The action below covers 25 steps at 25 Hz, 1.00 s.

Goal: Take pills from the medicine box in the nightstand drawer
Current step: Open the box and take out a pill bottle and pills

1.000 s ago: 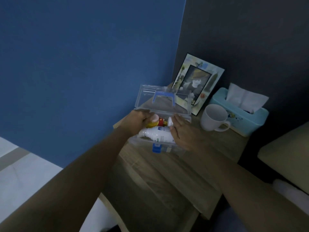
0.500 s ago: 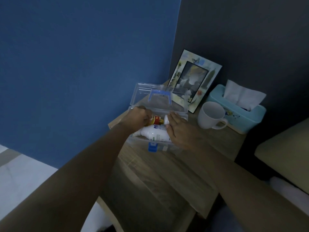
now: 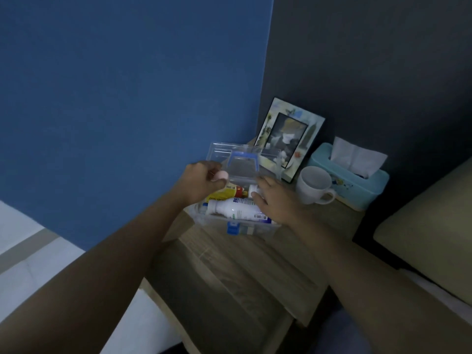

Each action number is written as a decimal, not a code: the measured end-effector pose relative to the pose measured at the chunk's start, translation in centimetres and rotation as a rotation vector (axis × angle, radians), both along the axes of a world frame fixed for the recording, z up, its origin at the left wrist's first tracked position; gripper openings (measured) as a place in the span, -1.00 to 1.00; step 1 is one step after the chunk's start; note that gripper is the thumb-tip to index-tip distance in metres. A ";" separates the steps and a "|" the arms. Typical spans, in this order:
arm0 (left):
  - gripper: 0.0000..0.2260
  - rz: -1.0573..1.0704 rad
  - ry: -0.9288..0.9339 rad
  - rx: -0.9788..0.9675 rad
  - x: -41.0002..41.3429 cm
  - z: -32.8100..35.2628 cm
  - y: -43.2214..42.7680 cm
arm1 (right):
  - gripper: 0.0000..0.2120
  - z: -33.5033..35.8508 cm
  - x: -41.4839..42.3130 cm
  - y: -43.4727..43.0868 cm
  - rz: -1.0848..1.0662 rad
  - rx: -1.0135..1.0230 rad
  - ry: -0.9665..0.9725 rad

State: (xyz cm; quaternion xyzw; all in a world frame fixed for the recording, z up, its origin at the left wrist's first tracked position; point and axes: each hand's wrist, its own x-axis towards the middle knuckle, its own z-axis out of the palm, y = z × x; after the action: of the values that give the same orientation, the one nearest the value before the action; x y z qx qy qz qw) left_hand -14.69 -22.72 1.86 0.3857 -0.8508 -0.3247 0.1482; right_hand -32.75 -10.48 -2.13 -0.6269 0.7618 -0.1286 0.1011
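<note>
The clear medicine box (image 3: 255,229), with a blue latch, stands on the wooden nightstand (image 3: 293,251) with its lid (image 3: 219,154) tipped back open. Inside lie a white bottle (image 3: 237,209) on its side, a yellow and red pack (image 3: 224,194) and a small white container (image 3: 252,189). My left hand (image 3: 201,182) hovers over the box's left end, fingers closed on a small pink object (image 3: 220,175). My right hand (image 3: 275,200) rests flat on the white bottle and the box's right side, fingers spread.
A white mug (image 3: 315,185), a teal tissue box (image 3: 357,185) and a photo frame (image 3: 288,134) stand behind the box. The nightstand drawer (image 3: 217,290) is pulled out below. A pillow (image 3: 429,231) lies at the right; a blue wall is to the left.
My left hand has risen out of the box with the small pink object in its fingers. My right hand has stayed on the white bottle.
</note>
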 end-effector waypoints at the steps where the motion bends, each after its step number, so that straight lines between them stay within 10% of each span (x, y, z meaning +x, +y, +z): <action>1: -0.66 0.006 0.025 0.056 0.2 0.8 0.7 | -0.53 0.7 0.3 0.7 0.018 -0.045 -0.015; 9: -0.78 -0.142 0.168 0.358 0.9 4.5 9.1 | -0.47 4.7 3.8 8.8 0.022 -0.314 -0.273; 25: -0.81 -0.269 0.031 0.101 -1.5 3.0 13.7 | -0.69 3.1 4.0 13.6 -0.073 -0.411 -0.143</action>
State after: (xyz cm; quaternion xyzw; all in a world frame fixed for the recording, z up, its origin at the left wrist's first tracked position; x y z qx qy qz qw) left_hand -16.22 -9.02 4.89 0.2702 -0.8750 -0.3898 0.0969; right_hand -28.80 3.15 1.02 -0.5957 0.7326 -0.3287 0.0203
